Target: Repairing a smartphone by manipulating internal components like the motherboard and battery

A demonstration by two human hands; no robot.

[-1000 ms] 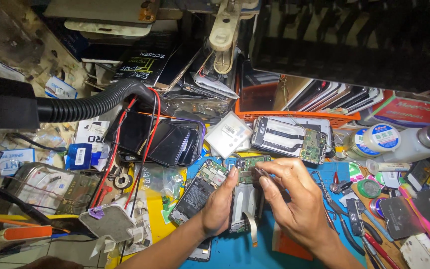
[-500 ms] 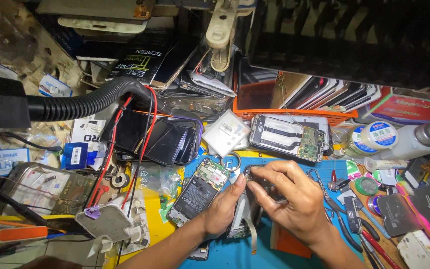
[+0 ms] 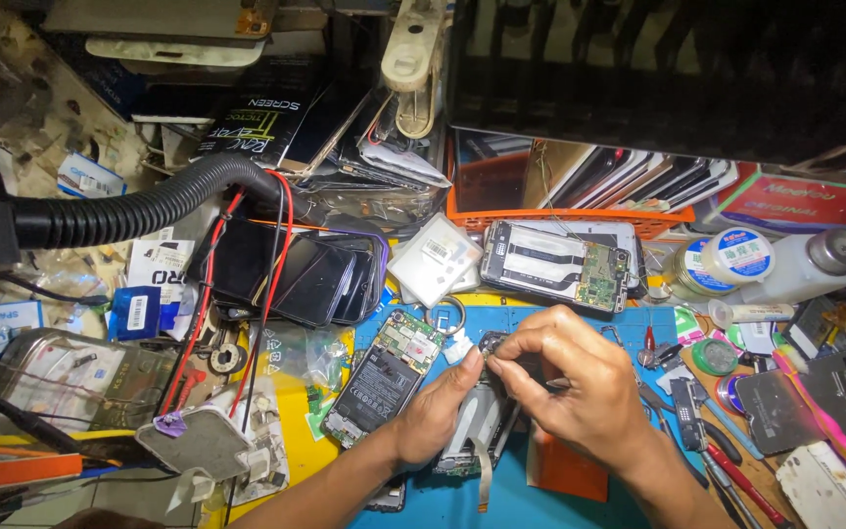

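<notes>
Our left hand (image 3: 435, 416) steadies the opened phone frame (image 3: 477, 431); our right hand (image 3: 565, 377) pinches its small camera part (image 3: 493, 345). It looks light and fragile, best held by the edges.

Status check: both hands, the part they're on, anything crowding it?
Left hand steadies the opened silver phone frame on the blue mat. Right hand pinches a small dark component above it. Opened black phone with green board lies close alongside, left.
</notes>
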